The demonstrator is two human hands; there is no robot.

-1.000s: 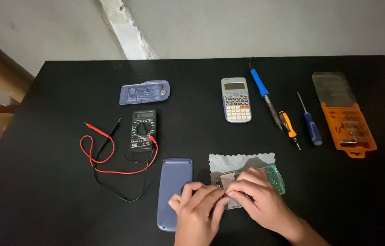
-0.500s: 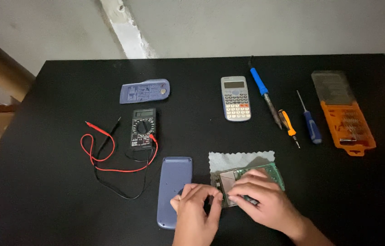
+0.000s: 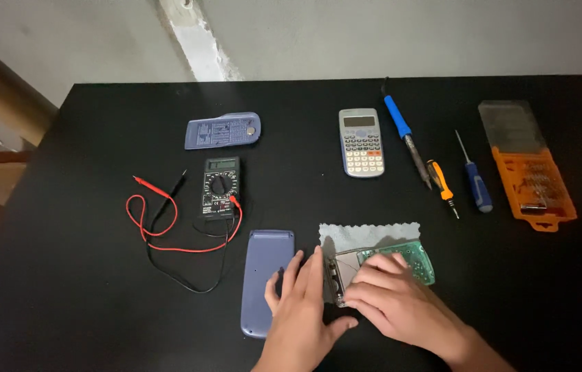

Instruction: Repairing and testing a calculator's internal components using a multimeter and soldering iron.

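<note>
At lower centre, your left hand (image 3: 301, 306) lies flat, gripping nothing, while your right hand (image 3: 390, 300) presses the green circuit board (image 3: 411, 256) onto the cloth (image 3: 366, 233). Keep pressure even.

black table (image 3: 64, 303); green circuit board (image 3: 411, 256) at 5 o'clock; blue-handled soldering iron (image 3: 406, 140) at 1 o'clock; orange bit case (image 3: 535, 193) at 3 o'clock.

Circuit board handled on a black table (image 3: 98, 296)

A green circuit board (image 3: 411, 255), laid on a grey cloth (image 3: 366, 233), is pressed by the right hand (image 3: 394, 303); the left hand (image 3: 301, 310) is rested beside it, over a blue-grey cover (image 3: 263, 275). A multimeter (image 3: 220, 187), calculator (image 3: 361, 141) and screwdrivers (image 3: 473, 182) are seen beyond.
</note>
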